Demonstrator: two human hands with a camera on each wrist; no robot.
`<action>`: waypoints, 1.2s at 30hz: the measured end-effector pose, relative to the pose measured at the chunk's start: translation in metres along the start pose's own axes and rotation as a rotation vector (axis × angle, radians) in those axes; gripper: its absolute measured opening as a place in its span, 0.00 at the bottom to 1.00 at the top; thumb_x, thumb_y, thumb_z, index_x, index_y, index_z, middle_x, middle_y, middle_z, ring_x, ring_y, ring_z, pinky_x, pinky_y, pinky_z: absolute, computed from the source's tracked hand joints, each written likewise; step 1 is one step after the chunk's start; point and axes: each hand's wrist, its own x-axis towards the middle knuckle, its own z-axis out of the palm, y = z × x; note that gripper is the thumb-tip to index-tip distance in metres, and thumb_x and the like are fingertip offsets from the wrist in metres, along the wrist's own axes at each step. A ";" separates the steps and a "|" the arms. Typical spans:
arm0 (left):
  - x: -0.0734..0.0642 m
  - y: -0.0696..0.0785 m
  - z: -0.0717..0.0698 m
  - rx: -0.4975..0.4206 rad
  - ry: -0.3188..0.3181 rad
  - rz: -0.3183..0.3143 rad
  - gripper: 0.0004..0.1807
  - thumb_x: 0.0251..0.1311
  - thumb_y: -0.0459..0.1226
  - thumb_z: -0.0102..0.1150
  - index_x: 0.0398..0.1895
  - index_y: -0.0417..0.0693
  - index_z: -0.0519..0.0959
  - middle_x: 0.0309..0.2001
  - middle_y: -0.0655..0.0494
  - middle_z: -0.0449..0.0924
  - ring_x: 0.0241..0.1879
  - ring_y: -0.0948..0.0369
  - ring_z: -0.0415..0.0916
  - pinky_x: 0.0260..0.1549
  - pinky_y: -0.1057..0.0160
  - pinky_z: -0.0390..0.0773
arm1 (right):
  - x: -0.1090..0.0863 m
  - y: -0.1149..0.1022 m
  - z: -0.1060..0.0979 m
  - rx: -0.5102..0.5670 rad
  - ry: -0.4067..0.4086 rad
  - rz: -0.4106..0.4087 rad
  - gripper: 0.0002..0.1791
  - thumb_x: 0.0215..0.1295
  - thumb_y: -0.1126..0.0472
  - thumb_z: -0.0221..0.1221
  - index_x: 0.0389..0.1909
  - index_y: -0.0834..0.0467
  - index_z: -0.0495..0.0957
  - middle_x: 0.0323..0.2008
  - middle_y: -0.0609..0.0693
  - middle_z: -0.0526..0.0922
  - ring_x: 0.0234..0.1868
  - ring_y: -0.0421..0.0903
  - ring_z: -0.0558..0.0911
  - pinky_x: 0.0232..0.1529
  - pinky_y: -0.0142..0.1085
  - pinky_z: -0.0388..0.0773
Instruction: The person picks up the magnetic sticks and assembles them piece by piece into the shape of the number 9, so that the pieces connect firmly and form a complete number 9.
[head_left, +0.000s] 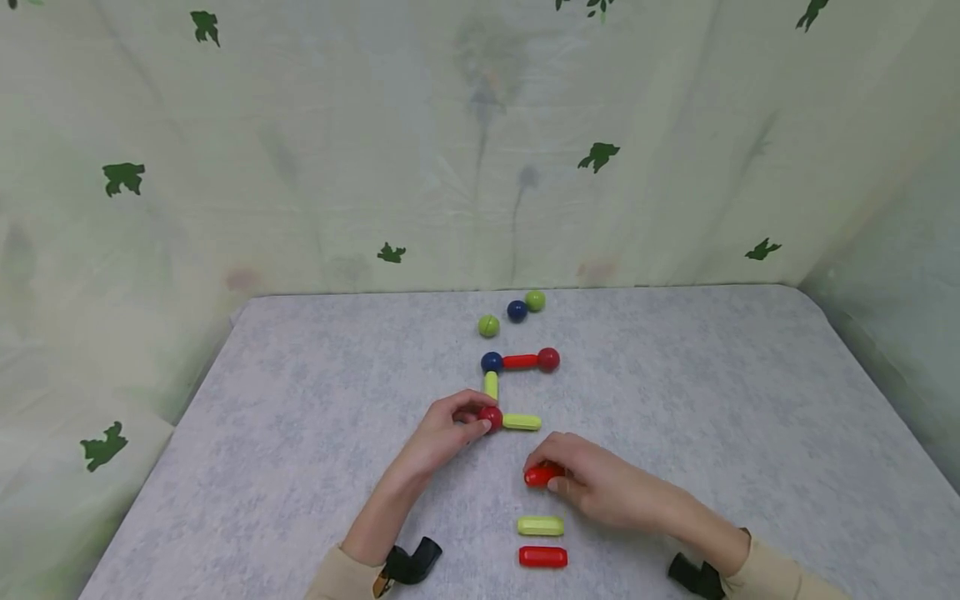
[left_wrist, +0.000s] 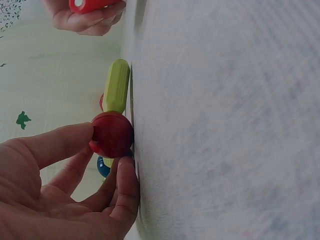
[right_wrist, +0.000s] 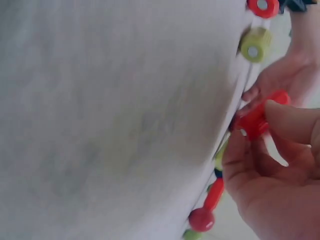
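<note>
My left hand [head_left: 447, 429] pinches a red ball [left_wrist: 112, 135] between thumb and fingers at the table surface. From that ball a yellow-green rod [head_left: 522, 422] points right, and another yellow-green rod [head_left: 491, 385] runs away to a dark blue ball [head_left: 492, 362]. A red rod [head_left: 520, 362] joins the blue ball to a second red ball [head_left: 549, 359]. To the right and nearer the front, my right hand [head_left: 588, 477] grips a loose red rod [right_wrist: 260, 116] between thumb and fingers. A pale metallic dot shows on that rod's end in the left wrist view.
Nearer the front edge lie a yellow-green rod [head_left: 540, 526] and a red rod [head_left: 543, 557], side by side. At the back sit a green ball [head_left: 488, 326], a dark blue ball [head_left: 517, 311] and another green ball [head_left: 535, 301]. A patterned curtain [head_left: 315, 167] hangs behind the table.
</note>
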 end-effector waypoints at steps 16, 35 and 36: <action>-0.001 -0.002 0.000 -0.024 -0.004 0.003 0.14 0.64 0.30 0.60 0.52 0.44 0.80 0.44 0.50 0.77 0.39 0.54 0.70 0.36 0.59 0.74 | 0.043 0.035 -0.034 0.180 0.358 0.255 0.18 0.65 0.65 0.63 0.55 0.63 0.79 0.42 0.49 0.83 0.41 0.45 0.80 0.43 0.38 0.79; -0.004 0.003 -0.001 -0.029 -0.007 0.009 0.13 0.64 0.30 0.59 0.51 0.44 0.81 0.44 0.50 0.77 0.39 0.54 0.70 0.37 0.59 0.73 | 0.065 0.039 -0.044 0.168 0.383 0.392 0.21 0.65 0.60 0.64 0.54 0.69 0.77 0.34 0.51 0.82 0.33 0.45 0.79 0.38 0.37 0.77; -0.004 0.003 -0.001 -0.028 -0.007 0.007 0.13 0.64 0.30 0.59 0.51 0.44 0.81 0.44 0.50 0.77 0.40 0.54 0.70 0.37 0.59 0.73 | 0.066 0.039 -0.044 0.166 0.384 0.397 0.21 0.65 0.59 0.64 0.54 0.68 0.77 0.34 0.51 0.82 0.32 0.45 0.79 0.37 0.36 0.77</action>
